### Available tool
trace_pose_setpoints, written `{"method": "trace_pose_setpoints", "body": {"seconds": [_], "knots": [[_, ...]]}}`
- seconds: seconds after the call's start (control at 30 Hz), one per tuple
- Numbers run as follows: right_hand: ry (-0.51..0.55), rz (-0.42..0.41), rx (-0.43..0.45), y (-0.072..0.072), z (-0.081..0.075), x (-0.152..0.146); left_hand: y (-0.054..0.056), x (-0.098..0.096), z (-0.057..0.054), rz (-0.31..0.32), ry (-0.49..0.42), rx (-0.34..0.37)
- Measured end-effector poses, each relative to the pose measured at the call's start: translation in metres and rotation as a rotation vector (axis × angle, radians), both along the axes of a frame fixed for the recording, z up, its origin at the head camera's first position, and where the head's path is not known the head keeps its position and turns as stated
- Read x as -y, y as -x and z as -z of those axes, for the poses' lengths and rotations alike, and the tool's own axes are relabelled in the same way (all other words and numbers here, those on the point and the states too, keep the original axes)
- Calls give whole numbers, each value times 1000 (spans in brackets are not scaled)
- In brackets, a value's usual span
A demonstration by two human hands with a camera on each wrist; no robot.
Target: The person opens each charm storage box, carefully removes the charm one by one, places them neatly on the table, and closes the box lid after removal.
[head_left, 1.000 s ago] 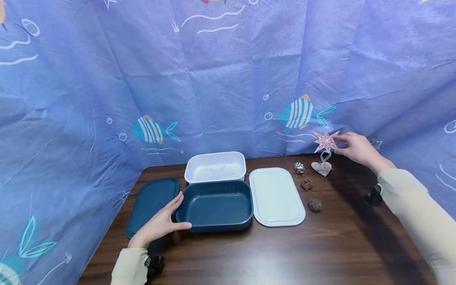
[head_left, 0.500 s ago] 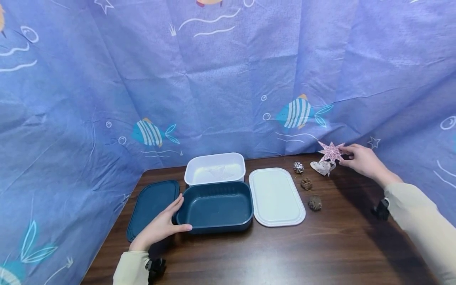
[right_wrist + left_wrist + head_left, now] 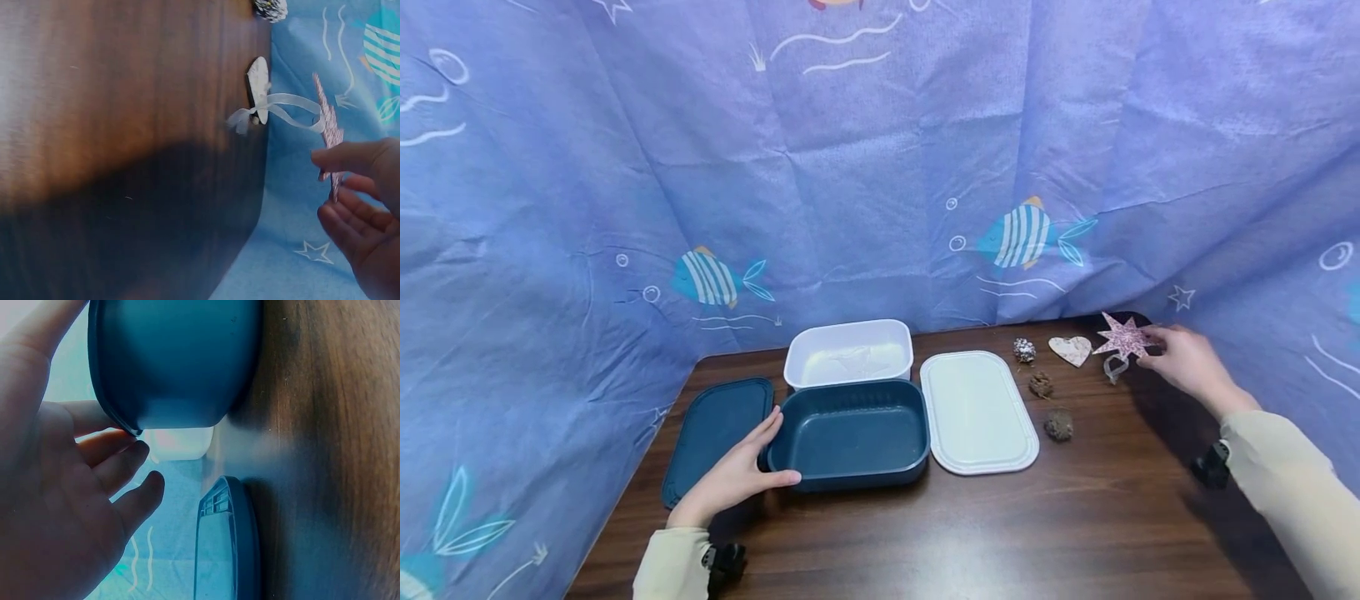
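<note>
My right hand pinches a pink glittery star ornament by one edge, above the table's back right corner. Its pale ribbon loop hangs down toward the table in the right wrist view. Beside the star, a whitish heart ornament lies on the table. My left hand grips the left end of a dark blue rectangular box, thumb at the near rim and index finger at the far side. The other fingers are off the box in the left wrist view. No contents show inside the box.
Behind the blue box stands a white box. A dark blue lid lies left, a white lid right. Two brown cone-like pieces and a silvery one lie near the heart. Blue patterned cloth hangs behind the table.
My right hand has moved right and down with the star ornament, away from the heart. The star's ribbon now hangs beside the heart instead of over it. My left hand stays at the box.
</note>
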State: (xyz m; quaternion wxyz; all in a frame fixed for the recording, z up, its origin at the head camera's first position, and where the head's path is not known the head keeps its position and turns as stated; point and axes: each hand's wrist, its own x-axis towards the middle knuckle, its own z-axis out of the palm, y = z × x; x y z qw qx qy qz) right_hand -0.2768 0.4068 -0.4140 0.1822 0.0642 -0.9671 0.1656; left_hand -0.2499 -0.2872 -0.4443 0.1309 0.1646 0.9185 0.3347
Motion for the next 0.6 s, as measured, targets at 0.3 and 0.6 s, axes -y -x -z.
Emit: {"method": "trace_pose_setpoints", "body": {"seconds": [0.3,0.6], "knots": [[29,93,30,-16,21,17,-1,-1,-1,-7,5,-6],[54,140,109,-26,37,32,0,-1,-1,-2,6,-3]]}}
